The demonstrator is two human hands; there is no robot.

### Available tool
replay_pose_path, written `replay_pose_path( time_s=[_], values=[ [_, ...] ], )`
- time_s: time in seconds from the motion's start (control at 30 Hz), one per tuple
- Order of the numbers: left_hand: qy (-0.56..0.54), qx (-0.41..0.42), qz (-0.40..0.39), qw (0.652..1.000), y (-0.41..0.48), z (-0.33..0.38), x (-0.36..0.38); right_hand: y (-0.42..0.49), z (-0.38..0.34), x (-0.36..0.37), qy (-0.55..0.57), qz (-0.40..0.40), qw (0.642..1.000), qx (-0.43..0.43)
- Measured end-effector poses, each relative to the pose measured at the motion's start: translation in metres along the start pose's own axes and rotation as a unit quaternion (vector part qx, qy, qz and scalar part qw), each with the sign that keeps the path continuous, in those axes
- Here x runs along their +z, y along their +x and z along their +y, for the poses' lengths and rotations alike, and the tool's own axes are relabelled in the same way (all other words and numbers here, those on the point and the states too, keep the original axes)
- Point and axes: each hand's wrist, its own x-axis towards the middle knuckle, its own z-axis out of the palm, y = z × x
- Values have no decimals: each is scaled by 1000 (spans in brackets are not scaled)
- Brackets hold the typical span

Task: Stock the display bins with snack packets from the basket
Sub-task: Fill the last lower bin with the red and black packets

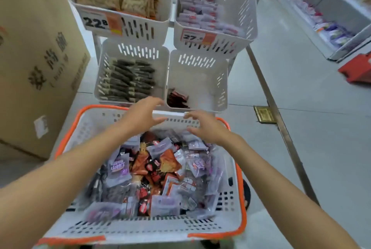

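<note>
Left hand — released, fingers spread, nothing held, above the basket's far rim | right hand — released too, near it | snack packets heaped in basket | few red packets in lower right bin

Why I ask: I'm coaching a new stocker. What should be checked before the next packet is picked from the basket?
1. Left hand free: ok, fingers spread, holding nothing.
2. Right hand free: ok, open, holding nothing.
3. White slotted basket with an orange rim stocked: ok, heaped with purple, red and orange snack packets.
4. Lower right white slotted bin has room: ok, only a few dark red packets lie in its near left corner.
5. Basket's red packets match that bin's: cannot tell, labels are blurred.
</note>
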Motion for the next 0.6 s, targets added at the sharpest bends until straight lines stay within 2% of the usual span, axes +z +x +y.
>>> replay_pose_path(
  time_s=[0.1,0.27,0.33,0.4,0.43,0.53,0.6],
  values=[
    [-38,-70,-26,996,-48,-45,20,-21,25,55,0,-85,996,27],
    [-56,-119,-25,991,-98,-85,33,-14,36,131,96,-120,979,132],
    [-54,-129,-37,989,-109,-91,37,-3,29,161,38,-97,984,147],
    [-64,-140,-48,987,-118,-96,40,5,22,184,-41,-34,991,125],
    [-79,-147,-49,985,-123,-98,42,6,18,189,-35,-7,994,106],
    [-135,-173,-22,975,-131,-103,45,7,14,177,98,22,992,76],
    [-185,-202,16,962,-132,-98,47,6,8,154,236,57,965,98]
  ],
)
